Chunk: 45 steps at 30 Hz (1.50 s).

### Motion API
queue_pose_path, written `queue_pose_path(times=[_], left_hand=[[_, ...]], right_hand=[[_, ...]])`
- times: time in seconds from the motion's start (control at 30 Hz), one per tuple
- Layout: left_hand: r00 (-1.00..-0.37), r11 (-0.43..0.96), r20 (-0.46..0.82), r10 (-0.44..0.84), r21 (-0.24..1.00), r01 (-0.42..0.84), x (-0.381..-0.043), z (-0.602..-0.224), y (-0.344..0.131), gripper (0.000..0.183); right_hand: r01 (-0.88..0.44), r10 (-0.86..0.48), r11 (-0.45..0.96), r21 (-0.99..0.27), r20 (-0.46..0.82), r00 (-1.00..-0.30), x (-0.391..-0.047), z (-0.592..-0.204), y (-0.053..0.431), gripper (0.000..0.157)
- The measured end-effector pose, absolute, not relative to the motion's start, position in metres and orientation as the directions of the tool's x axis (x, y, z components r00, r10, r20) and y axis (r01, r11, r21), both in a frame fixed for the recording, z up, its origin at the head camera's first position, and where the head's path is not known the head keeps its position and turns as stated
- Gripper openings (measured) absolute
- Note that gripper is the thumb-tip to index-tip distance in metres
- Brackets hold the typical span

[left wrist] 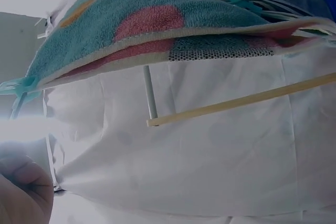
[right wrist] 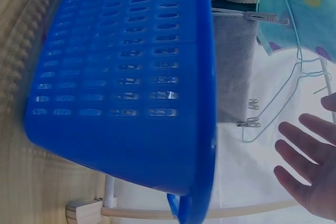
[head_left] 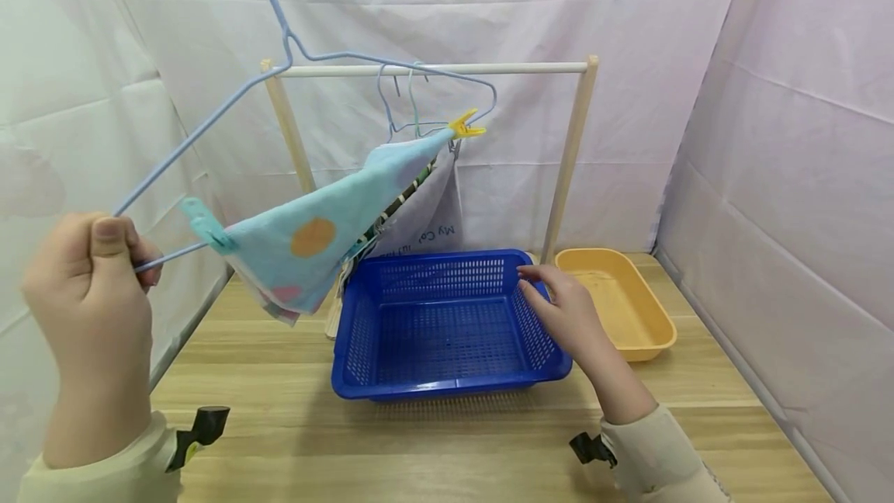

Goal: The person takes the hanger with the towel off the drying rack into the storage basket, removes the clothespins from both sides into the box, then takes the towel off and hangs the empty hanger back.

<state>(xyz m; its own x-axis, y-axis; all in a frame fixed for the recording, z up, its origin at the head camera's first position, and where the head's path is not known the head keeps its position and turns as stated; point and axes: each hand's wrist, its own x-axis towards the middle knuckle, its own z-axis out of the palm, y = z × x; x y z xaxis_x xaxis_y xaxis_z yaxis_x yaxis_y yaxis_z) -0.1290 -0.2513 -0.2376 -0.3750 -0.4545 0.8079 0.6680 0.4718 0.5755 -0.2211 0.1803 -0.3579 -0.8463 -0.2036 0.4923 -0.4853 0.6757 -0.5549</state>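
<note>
My left hand (head_left: 98, 278) grips one end of a light blue clothes hanger (head_left: 202, 126), raised at the left in the head view. From the hanger's lower bar hangs a turquoise towel (head_left: 293, 231) with orange and pink spots. A teal clothespin (head_left: 206, 223) fastens its near corner, a yellow clothespin (head_left: 466, 124) its far corner. In the left wrist view the towel's folded edge (left wrist: 173, 53) shows. My right hand (head_left: 566, 309), fingers spread and relaxed, holds nothing over the right rim of a blue plastic basket (head_left: 447, 390); its fingers show apart in the right wrist view.
Behind the basket stands a drying rack with a white rail (head_left: 517, 68) and wooden posts (head_left: 573, 146). Further hangers on it carry a grey cloth (head_left: 440, 216) and a dark striped one. A yellow tray (head_left: 646, 297) sits right of the basket on the wooden table (head_left: 279, 425).
</note>
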Motion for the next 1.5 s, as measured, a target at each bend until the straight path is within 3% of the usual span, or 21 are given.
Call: queue_pose_path(times=[0.27, 0.67, 0.8, 1.07, 1.5], left_hand=[[-0.355, 0.406, 0.817, -0.454, 0.545, 0.734, -0.126, -0.230, -0.240, 0.038], [-0.428, 0.439, 0.825, -0.369, 0.561, 0.702, -0.135, -0.229, -0.205, 0.036], [-0.459, 0.476, 0.825, -0.329, 0.565, 0.674, -0.143, -0.232, -0.196, 0.035], [-0.456, 0.584, 0.866, -0.206, 0.482, 0.653, -0.158, -0.246, -0.186, 0.031], [-0.463, 0.577, 0.844, -0.271, 0.527, 0.624, -0.169, -0.252, -0.183, 0.032]], right_hand=[[-0.551, -0.153, 0.639, -0.537, 0.613, -0.775, -0.219, -0.350, 0.183, 0.021], [-0.550, -0.100, 0.634, -0.544, 0.647, -0.756, -0.212, -0.341, 0.188, 0.019], [-0.580, -0.100, 0.630, -0.516, 0.687, -0.720, -0.210, -0.336, 0.190, 0.016], [-0.599, -0.092, 0.620, -0.507, 0.711, -0.697, -0.207, -0.332, 0.194, 0.008], [-0.601, -0.106, 0.642, -0.476, 0.721, -0.684, -0.210, -0.328, 0.199, 0.018]])
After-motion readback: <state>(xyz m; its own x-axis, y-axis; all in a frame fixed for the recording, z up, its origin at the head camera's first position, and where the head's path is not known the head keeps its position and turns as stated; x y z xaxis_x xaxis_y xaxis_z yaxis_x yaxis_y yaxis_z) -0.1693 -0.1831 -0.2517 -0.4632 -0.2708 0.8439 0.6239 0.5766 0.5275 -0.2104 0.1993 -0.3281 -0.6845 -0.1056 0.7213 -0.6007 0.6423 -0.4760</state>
